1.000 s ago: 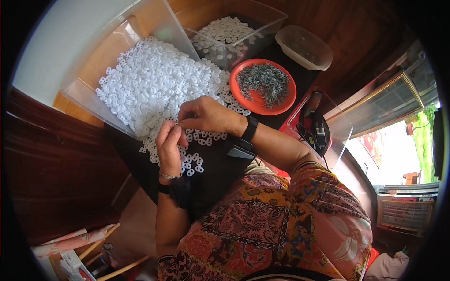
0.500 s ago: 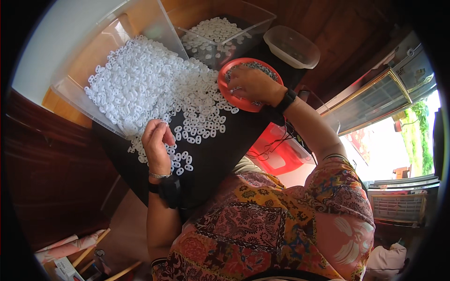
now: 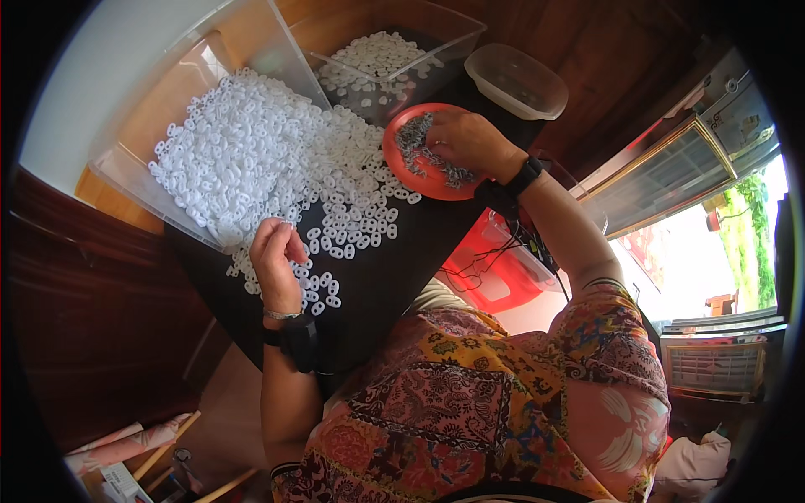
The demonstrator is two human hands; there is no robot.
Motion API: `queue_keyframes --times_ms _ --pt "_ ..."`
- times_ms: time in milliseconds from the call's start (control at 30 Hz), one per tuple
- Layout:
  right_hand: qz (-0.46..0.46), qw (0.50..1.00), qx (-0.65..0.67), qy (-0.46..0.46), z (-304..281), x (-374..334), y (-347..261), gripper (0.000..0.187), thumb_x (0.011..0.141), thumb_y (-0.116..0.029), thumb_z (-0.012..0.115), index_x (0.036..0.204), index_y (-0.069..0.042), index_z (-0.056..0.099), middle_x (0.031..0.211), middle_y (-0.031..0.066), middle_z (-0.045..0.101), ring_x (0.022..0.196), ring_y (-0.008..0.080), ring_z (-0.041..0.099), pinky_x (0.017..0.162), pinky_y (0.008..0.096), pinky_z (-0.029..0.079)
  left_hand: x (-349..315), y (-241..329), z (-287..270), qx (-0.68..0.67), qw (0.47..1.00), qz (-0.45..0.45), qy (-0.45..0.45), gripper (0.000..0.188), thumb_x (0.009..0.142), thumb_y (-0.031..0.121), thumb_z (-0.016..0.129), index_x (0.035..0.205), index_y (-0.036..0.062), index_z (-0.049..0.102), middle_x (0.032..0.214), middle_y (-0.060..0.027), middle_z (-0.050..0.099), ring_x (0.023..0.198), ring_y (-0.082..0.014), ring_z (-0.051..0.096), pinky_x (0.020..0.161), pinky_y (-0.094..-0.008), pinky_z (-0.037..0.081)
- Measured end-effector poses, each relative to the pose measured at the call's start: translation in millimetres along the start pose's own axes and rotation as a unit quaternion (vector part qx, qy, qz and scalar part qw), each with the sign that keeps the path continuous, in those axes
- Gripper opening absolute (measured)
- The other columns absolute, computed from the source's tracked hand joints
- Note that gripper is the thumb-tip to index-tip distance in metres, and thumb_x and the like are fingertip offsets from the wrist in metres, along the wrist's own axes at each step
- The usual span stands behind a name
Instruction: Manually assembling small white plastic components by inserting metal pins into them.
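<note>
My right hand [image 3: 471, 142] is over the right part of a round orange-red dish [image 3: 404, 170], fingers curled down among small grey metal pieces [image 3: 413, 138]. Its fingertips are bent out of sight, so what they pinch cannot be made out. My left hand [image 3: 277, 260] is raised at the near edge of a big heap of white oval plastic pieces [image 3: 243, 138], each with two holes. Its thumb and fingers are drawn together, and anything between them is too small to name. Several loose white pieces [image 3: 319, 289] lie just right of that hand on the black tabletop [image 3: 377, 281].
A clear bin [image 3: 126, 172] lies tipped on its side, the heap spilling from it. Behind stands another clear bin [image 3: 453, 42] with flat white pieces inside. A shallow clear tub [image 3: 516, 84] is at the far right. Below the table's right edge sits a red container [image 3: 495, 268] with dark cables.
My right hand has shifted right within the dish, uncovering more grey pieces, and its fingers now bend further down. The left hand keeps nearly the same place and pose.
</note>
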State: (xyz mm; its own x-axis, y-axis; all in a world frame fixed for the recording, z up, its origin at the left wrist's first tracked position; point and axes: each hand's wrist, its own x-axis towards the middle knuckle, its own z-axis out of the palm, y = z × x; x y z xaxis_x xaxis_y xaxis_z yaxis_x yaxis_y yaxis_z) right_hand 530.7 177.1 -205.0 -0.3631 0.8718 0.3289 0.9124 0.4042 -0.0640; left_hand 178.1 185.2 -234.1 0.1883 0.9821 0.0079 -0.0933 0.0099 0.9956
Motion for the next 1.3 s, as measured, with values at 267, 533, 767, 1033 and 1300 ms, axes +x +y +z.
queue_keyframes --times_ms 267,533,767,1033,1300 --pt "0.072 0.988 0.031 -0.13 0 21 -20 0.018 0.073 -0.024 0.059 0.08 -0.009 0.068 0.078 0.0121 0.064 0.078 0.0299 0.061 0.071 0.0416 0.047 -1 0 2 -0.012 1.0 -0.008 0.002 0.017 0.09 0.017 0.045 0.08 0.0056 0.052 0.061 -0.0001 0.048 0.049 -0.0082 0.042 0.048 -0.022 0.034" --pt "0.083 0.985 -0.019 -0.148 7 29 -31 0.018 0.073 -0.02 0.056 0.079 -0.009 0.067 0.077 0.0142 0.064 0.078 0.0327 0.061 0.069 0.0443 0.047 -3 6 6 -0.016 1.0 -0.003 0.008 0.016 0.087 0.016 0.047 0.076 0.0058 0.053 0.058 0.0011 0.048 0.049 -0.0076 0.043 0.048 -0.022 0.032" --pt "0.062 0.989 0.006 -0.131 5 21 -16 0.017 0.074 -0.021 0.057 0.08 -0.008 0.067 0.079 0.0149 0.063 0.078 0.033 0.061 0.069 0.0434 0.047 -1 6 3 -0.027 1.0 0.003 0.004 0.017 0.088 0.016 0.047 0.076 0.0057 0.053 0.058 0.0009 0.048 0.048 -0.0078 0.043 0.048 -0.0224 0.033" --pt "0.055 0.984 -0.065 -0.157 5 32 -38 0.011 0.07 -0.016 0.061 0.075 -0.007 0.066 0.075 0.014 0.063 0.075 0.0326 0.063 0.066 0.0428 0.049 -2 8 3 -0.04 0.999 0.0 0.007 0.015 0.087 0.016 0.048 0.076 0.0057 0.053 0.059 0.0009 0.048 0.049 -0.0079 0.043 0.048 -0.0224 0.033" --pt "0.021 0.986 -0.09 -0.14 9 38 -39 0.011 0.068 -0.012 0.062 0.077 -0.007 0.067 0.074 0.0133 0.064 0.074 0.0312 0.063 0.063 0.0414 0.05 -4 8 7 -0.025 1.0 -0.01 -0.008 0.016 0.086 0.016 0.05 0.073 0.0061 0.052 0.058 0.0015 0.047 0.05 -0.0075 0.042 0.048 -0.0222 0.033"
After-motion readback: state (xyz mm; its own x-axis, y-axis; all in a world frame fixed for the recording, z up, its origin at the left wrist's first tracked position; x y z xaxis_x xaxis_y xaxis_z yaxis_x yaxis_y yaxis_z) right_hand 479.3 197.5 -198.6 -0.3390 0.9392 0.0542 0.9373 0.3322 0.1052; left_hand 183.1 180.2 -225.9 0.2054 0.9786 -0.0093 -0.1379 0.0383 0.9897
